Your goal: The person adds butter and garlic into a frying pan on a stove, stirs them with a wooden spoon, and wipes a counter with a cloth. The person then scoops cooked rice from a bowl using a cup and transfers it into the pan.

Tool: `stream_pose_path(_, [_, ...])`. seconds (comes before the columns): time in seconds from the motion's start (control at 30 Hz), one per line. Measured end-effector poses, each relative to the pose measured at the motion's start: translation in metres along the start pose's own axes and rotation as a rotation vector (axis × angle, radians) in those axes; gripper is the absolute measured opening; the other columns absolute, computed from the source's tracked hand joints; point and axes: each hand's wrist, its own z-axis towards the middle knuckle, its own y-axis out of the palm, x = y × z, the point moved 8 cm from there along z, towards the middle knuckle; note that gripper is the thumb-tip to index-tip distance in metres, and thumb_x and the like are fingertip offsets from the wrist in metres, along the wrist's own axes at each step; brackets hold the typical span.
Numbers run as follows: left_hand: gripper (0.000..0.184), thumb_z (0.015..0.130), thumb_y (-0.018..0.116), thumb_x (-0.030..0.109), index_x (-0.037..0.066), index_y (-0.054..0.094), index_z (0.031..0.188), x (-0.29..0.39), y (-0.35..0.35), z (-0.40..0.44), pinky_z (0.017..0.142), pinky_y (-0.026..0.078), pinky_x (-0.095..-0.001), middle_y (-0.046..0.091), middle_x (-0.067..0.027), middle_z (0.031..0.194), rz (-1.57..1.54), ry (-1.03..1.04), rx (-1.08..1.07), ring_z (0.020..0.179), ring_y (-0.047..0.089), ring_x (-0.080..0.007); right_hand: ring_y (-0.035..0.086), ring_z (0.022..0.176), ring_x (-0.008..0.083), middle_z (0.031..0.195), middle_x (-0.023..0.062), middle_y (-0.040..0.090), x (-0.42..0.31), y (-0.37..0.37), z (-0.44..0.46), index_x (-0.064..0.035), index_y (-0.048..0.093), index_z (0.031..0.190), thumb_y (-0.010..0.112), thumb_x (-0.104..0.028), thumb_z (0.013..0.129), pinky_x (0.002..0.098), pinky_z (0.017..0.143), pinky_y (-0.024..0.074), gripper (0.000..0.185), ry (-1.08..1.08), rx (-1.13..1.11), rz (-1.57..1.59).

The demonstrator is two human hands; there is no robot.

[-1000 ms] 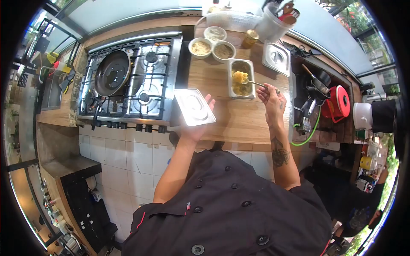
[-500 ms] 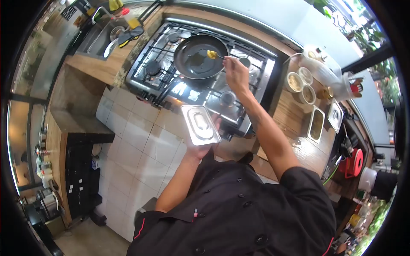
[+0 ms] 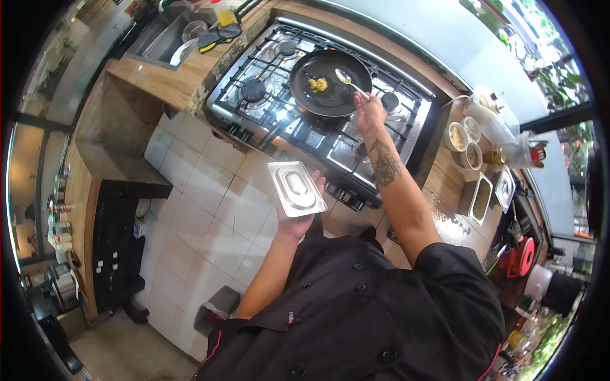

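My right hand (image 3: 371, 113) is closed around the handle of a metal spoon (image 3: 344, 77), whose bowl is over the right part of a dark frying pan (image 3: 304, 71). A yellowish, paste-like clump (image 3: 318, 84) lies in the pan, apart from the spoon. My left hand (image 3: 297, 225) holds a small rectangular steel pan lid (image 3: 297, 189) from below, off the stove's front edge. Its fingers wrap the far side; whether a container sits under the lid is hidden.
The frying pan stands on a gas stove (image 3: 254, 92). To the right, a wooden counter (image 3: 442, 180) carries small bowls (image 3: 457, 136), a steel food pan (image 3: 481, 198) and another lid (image 3: 504, 189). At the upper left are a sink (image 3: 152, 47) and black-and-yellow gloves (image 3: 219, 37).
The yellowish clump has left the spoon and now lies in the pan. My right hand's forearm has turned, showing its tattoo. The view has shifted, while my left hand keeps the lid.
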Motion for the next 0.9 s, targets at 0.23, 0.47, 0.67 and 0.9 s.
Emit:
stream_pose_path(0.23, [0.060,0.108,0.040,0.038,0.008,0.028,0.159,-0.047,0.010,0.023,0.121,0.036,-0.0492,0.029,-0.0248,0.163,0.224,-0.154,-0.042,0.146,0.035,-0.0429,0.066,0.106,0.0286,0.113,0.0192,0.062,-0.117,-0.088,-0.096,0.0109,0.049,0.121,0.046,-0.003,0.101,0.0347,0.096,0.0590,0.025,0.056,-0.013,0.310])
stream_pose_path(0.47, [0.047,0.105,0.052,0.024,-0.005,0.049,0.142,-0.200,0.038,0.071,0.095,0.057,-0.0359,0.061,-0.0160,0.137,1.122,-0.357,-0.061,0.116,0.067,-0.0301,0.072,0.085,0.0218,0.100,0.0142,0.073,-0.357,-0.305,-0.250,0.0066,0.064,0.119,0.052,-0.020,0.107,0.0308,0.080,0.0581,0.032,-0.747,0.566,-0.367])
stream_pose_path(0.67, [0.033,0.096,0.058,0.020,-0.008,0.070,0.109,-0.419,0.136,0.095,0.079,0.054,-0.0379,0.074,-0.0168,0.093,1.833,-0.189,-0.467,0.087,0.070,-0.0244,0.062,0.109,0.0291,0.124,0.0201,0.062,-0.378,-0.364,-0.239,0.0069,0.055,0.139,0.064,-0.027,0.100,0.0388,0.096,0.0507,0.053,-0.921,0.525,-1.437])
stream_pose_path(0.9, [0.041,0.087,0.067,0.028,-0.008,0.072,0.105,-0.559,0.136,0.115,0.097,0.053,-0.0500,0.056,-0.0391,0.133,2.541,0.228,-0.418,0.109,0.066,-0.0484,0.058,0.123,0.0341,0.137,0.0228,0.053,-0.375,-0.464,-0.284,0.0036,0.052,0.143,0.071,-0.027,0.093,0.0426,0.098,0.0509,0.061,-0.589,0.550,-1.049])
